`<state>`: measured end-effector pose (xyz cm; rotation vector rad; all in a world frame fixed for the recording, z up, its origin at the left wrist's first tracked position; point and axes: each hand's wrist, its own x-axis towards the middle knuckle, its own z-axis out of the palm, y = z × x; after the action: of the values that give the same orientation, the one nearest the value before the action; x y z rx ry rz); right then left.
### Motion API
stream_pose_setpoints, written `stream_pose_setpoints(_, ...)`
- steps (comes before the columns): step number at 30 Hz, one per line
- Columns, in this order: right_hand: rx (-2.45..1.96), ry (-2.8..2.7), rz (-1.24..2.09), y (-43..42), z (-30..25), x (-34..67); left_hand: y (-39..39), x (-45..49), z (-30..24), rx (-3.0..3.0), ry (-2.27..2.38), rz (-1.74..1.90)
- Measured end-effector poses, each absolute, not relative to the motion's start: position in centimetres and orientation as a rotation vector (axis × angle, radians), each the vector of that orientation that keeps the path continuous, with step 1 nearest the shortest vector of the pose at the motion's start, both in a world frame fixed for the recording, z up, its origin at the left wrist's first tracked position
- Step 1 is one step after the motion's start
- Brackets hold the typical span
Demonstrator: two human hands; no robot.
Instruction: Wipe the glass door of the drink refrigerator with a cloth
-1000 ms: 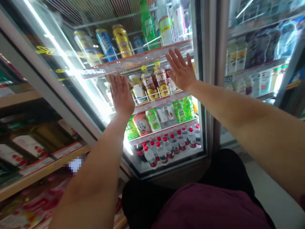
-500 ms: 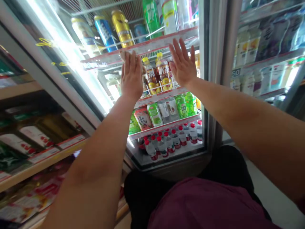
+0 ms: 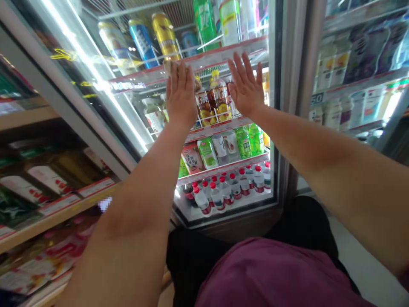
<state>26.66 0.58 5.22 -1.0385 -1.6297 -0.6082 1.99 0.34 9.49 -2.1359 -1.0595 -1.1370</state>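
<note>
Both my arms reach toward a lit drinks fridge with a glass door (image 3: 134, 115). My left hand (image 3: 180, 96) is held up flat, fingers straight and together, palm facing the glass. My right hand (image 3: 244, 87) is raised beside it, fingers spread, palm to the glass as well. Neither hand holds anything. Between the two hands, behind the glass, stand brown tea bottles (image 3: 219, 100) with yellow caps. I cannot tell whether the palms touch the glass.
Cans (image 3: 164, 36) lie on the fridge's top shelf, green bottles (image 3: 249, 140) sit lower, and red-capped water bottles (image 3: 223, 192) fill the bottom shelf. A second fridge (image 3: 351, 76) stands to the right. Wooden shelves (image 3: 54, 213) with packaged goods run along the left.
My left hand rose and shifted right, ending closer to my right hand. My right hand rose slightly. Both stayed flat and empty.
</note>
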Motion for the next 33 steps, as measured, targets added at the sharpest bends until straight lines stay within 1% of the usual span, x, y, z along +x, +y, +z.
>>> stream_pose_setpoints(2, -1.045, -1.634, -0.631, 0.3, 5.0, 26.6, 0.1, 2.8, 8.2, -2.104, -1.054, -1.159)
stream_pose_setpoints(5, -1.168, -1.65, -0.708, -0.8, 4.9, 26.4, -0.6, 3.6, 6.3, -2.148, -0.976, -1.151)
stream_pose_setpoints(10, -1.309, -1.648, -0.805, -1.5, 5.2, 26.2, -1.5, 3.6, 6.8, -2.186, -0.915, -1.097)
stream_pose_setpoints(15, -1.248, -1.669, -0.73, -1.5, 2.6, 27.9, -1.7, 4.2, 5.5, -2.147, -0.929, -1.19)
stream_pose_setpoints(20, -1.243, -1.637, -0.613, -1.4, -1.3, 29.8, -1.5, 4.8, 3.9, -2.18, -0.899, -1.151)
stream_pose_setpoints(25, -1.169, -1.552, -0.547, 0.1, -2.4, 29.8, -1.4, 5.6, 3.2, -2.199, -0.909, -1.114)
stream_pose_setpoints(30, -1.212, -1.611, -0.64, -0.2, -2.9, 30.1, -1.1, 6.2, 0.7, -2.191, -0.802, -0.978)
stream_pose_setpoints(33, -1.259, -1.635, -0.698, -0.6, -3.1, 30.4, -0.7, 6.3, 0.2, -2.131, -0.757, -0.92)
